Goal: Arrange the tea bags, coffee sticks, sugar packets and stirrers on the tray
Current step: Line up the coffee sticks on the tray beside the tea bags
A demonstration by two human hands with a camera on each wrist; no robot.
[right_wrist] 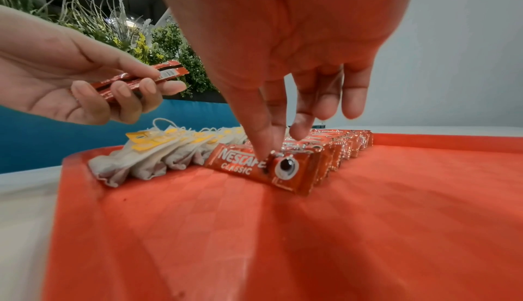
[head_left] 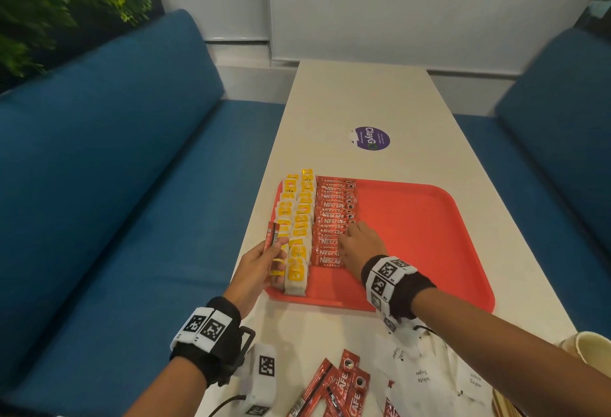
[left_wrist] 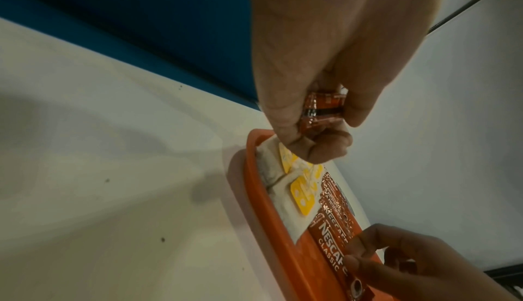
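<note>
Head view, from the left: the left hand (head_left: 261, 264) hangs over the tray's (head_left: 429, 234) near left corner, above the tea bags (head_left: 296, 228), its fingers and thumb curled round a small bundle of spare coffee sticks (head_left: 271, 234) that point away from the person. The right wrist view shows at least two sticks in that bundle. Just to the right, two columns of tea bags run up the tray's left side, and next to them a column of coffee sticks (head_left: 332, 218) lies crosswise, each long axis running left to right. The right hand (head_left: 358, 244) is down on the near end of that column, fingers straight and grasping nothing, fingertips (right_wrist: 263, 149) pressing the top of the nearest stick (right_wrist: 263, 169). Any next stick, I judge, belongs just in front of this one, crosswise, so the bundle needs a quarter turn; the right hand is the nearer to that spot. More sticks (head_left: 340, 387) and sugar packets (head_left: 429, 373) wait on the table (head_left: 347, 102) near the person.
</note>
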